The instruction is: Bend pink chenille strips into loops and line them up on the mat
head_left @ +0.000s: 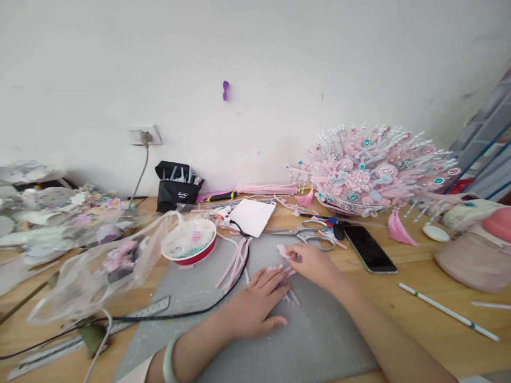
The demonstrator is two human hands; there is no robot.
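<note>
My left hand (259, 306) lies flat on the grey cutting mat (311, 346), fingers stretched out over a small pile of short pink chenille stem pieces (294, 298), partly covering them. Just beyond those fingertips, my right hand (313, 266) is closed in a pinch at a small pink chenille piece (281, 250), whose free end points up and left. Several longer pink chenille stems (235, 266) lie on the mat to the left. Grey-handled scissors (307, 234) rest behind my right hand.
A pink beaded headdress (363, 175) stands at the back right, near a phone (369, 247) and a white-and-green stick (447, 311). Left are a red-rimmed bowl of beads (191, 258), a plastic bag (75, 282), a metal ruler (155, 307) and a black cable (179, 315) crossing the mat.
</note>
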